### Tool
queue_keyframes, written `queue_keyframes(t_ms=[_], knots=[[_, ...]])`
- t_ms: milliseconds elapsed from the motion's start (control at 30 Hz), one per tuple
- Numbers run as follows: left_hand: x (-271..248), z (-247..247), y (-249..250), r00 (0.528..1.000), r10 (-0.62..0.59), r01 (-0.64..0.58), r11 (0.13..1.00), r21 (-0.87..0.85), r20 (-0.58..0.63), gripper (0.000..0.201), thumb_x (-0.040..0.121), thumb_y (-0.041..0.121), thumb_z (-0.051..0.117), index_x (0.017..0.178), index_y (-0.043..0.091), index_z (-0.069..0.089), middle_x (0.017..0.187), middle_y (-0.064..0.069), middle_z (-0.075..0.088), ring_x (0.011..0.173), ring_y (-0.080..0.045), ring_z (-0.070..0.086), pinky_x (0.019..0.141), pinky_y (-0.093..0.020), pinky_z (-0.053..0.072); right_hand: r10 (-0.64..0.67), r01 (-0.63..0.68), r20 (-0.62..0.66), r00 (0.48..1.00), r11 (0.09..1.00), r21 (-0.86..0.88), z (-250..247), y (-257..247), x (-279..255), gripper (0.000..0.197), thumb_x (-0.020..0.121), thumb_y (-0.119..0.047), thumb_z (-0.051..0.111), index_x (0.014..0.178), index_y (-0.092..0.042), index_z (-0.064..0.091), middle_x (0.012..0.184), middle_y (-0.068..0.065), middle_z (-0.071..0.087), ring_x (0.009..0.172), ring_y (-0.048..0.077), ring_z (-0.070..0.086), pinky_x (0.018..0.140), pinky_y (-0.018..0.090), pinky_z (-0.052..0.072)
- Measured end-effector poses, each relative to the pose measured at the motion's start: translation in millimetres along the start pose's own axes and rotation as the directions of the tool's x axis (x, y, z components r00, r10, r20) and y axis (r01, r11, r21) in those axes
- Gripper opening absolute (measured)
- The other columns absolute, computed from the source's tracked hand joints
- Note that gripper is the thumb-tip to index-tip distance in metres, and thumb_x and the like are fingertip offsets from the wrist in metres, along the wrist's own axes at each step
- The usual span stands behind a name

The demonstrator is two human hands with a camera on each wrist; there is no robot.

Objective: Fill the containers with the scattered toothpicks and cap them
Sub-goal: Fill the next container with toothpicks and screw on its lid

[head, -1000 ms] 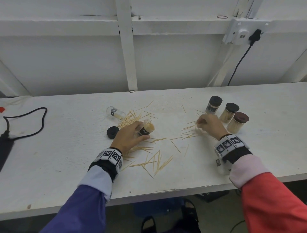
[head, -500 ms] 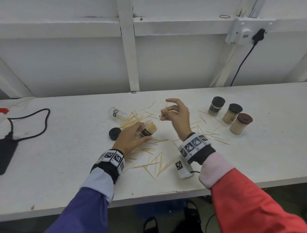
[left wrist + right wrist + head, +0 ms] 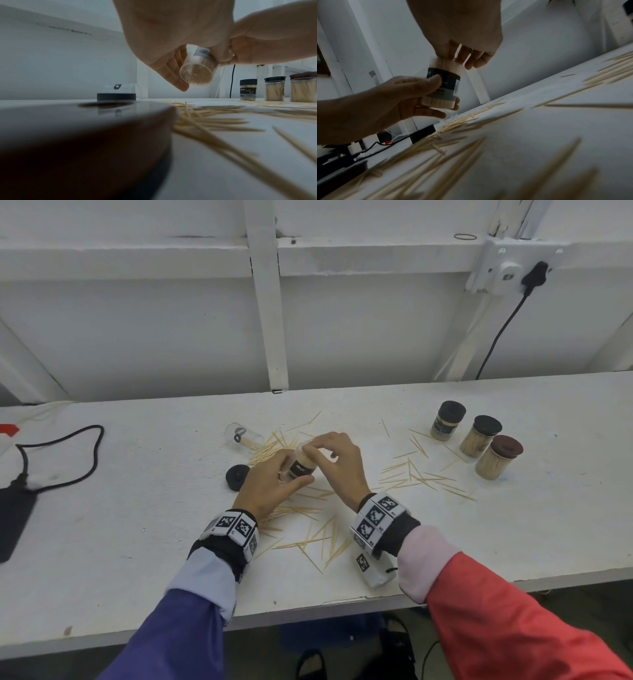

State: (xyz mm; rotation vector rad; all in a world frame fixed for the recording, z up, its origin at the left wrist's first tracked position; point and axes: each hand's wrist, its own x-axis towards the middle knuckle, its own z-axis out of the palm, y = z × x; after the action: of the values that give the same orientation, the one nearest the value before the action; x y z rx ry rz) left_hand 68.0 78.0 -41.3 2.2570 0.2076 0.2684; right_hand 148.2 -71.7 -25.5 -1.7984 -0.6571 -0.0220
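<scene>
My left hand (image 3: 274,486) grips an open, label-wrapped container (image 3: 303,465) packed with toothpicks, held tilted just above the table. My right hand (image 3: 337,462) sits over its mouth, fingertips pinching toothpicks against the packed ends. The right wrist view shows the container (image 3: 443,83) in my left hand (image 3: 385,101) under my right hand (image 3: 458,27). Its base (image 3: 197,73) shows in the left wrist view. A black cap (image 3: 237,477) lies left of my hands, with an empty container (image 3: 241,435) on its side behind it. Scattered toothpicks (image 3: 318,537) lie around my wrists and further right (image 3: 411,474).
Three capped, filled containers (image 3: 480,436) stand at the right back. A black cable (image 3: 58,460) and a dark device (image 3: 13,515) lie at the far left. The table's front edge (image 3: 308,607) runs under my forearms. A plugged wall socket (image 3: 513,268) is up right.
My right hand left the toothpicks by the capped containers, lifted with a pinch of them and came left onto the container's mouth. My left hand raised the container a little.
</scene>
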Motion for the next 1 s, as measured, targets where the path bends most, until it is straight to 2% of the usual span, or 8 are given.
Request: queue_keyframes(t_ms=[233,400,500,567,633,700,867,1000], knots=[[1,-2,1,1.0,-0.017,0.018,1.0,0.012,-0.014,0.053,0.08,0.056,0.071,0.121,0.026,0.056,0.108,0.015,0.064,0.101,-0.005,0.059,0.09,-0.034,0.052,-0.05,0.05,-0.003,0.999,0.999,0.021,-20,8,5,0.026,0.096,-0.028,0.056,0.12,-0.029,0.066,0.114,-0.006,0.06,0.104,0.009,0.055,0.076,0.019,0.045],[2,-1,-2,0.999,-0.052,0.052,0.998,0.029,-0.002,0.06,0.08,0.057,0.07,0.126,0.022,0.054,0.117,0.009,0.064,0.107,-0.01,0.058,0.095,-0.036,0.05,0.141,-0.135,0.047,0.989,0.983,-0.122,-63,37,15,0.019,0.094,-0.019,0.059,0.109,-0.02,0.071,0.11,-0.005,0.066,0.096,0.008,0.059,0.083,0.028,0.048],[2,-1,-2,0.998,-0.06,0.06,0.998,0.034,0.004,0.063,0.08,0.058,0.069,0.128,0.022,0.053,0.12,0.007,0.063,0.11,-0.011,0.057,0.096,-0.035,0.049,0.196,-0.168,0.077,0.978,0.947,-0.274,-89,48,19,0.023,0.091,-0.014,0.062,0.112,-0.021,0.068,0.118,-0.002,0.062,0.105,0.014,0.057,0.085,0.026,0.042],[3,-1,-3,0.998,-0.064,0.064,0.998,0.026,0.006,0.064,0.08,0.058,0.069,0.128,0.022,0.052,0.12,0.007,0.063,0.11,-0.012,0.057,0.096,-0.037,0.049,0.311,-0.184,0.193,0.931,0.853,-0.489,-106,54,25,0.044,0.086,-0.021,0.069,0.129,-0.022,0.058,0.137,0.005,0.049,0.127,0.021,0.045,0.101,0.03,0.035],[3,-1,-2,0.998,-0.064,0.063,0.998,0.015,0.01,0.062,0.08,0.057,0.069,0.127,0.022,0.052,0.117,0.008,0.062,0.108,-0.013,0.057,0.095,-0.039,0.05,0.501,-0.174,0.301,0.812,0.699,-0.694,-121,62,26,0.077,0.078,-0.037,0.077,0.145,-0.028,0.039,0.153,0.004,0.027,0.144,0.025,0.021,0.116,0.043,0.019],[3,-1,-1,0.998,-0.059,0.059,0.998,0.01,0.01,0.059,0.081,0.055,0.07,0.126,0.022,0.051,0.115,0.009,0.061,0.107,-0.013,0.058,0.095,-0.039,0.05,0.596,-0.127,0.351,0.722,0.613,-0.78,-129,68,24,0.091,0.074,-0.045,0.079,0.149,-0.032,0.03,0.158,0.001,0.016,0.146,0.021,0.011,0.118,0.048,0.013],[2,-2,0,0.998,-0.05,0.049,0.998,0.033,0.023,0.059,0.081,0.055,0.07,0.126,0.021,0.05,0.118,0.007,0.061,0.108,-0.014,0.057,0.095,-0.039,0.049,0.433,-0.034,0.331,0.838,0.647,-0.762,-133,70,19,0.046,0.077,-0.029,0.079,0.12,-0.022,0.066,0.123,-0.001,0.054,0.116,0.02,0.049,0.096,0.034,0.04],[2,-2,0,0.998,-0.052,0.05,0.997,0.053,0.026,0.061,0.081,0.056,0.069,0.127,0.021,0.049,0.119,0.006,0.062,0.108,-0.014,0.057,0.095,-0.039,0.049,0.376,0.051,0.359,0.854,0.627,-0.778,-132,68,19,0.03,0.078,-0.03,0.079,0.105,-0.019,0.074,0.098,-0.003,0.063,0.087,0.014,0.056,0.076,0.029,0.045]])
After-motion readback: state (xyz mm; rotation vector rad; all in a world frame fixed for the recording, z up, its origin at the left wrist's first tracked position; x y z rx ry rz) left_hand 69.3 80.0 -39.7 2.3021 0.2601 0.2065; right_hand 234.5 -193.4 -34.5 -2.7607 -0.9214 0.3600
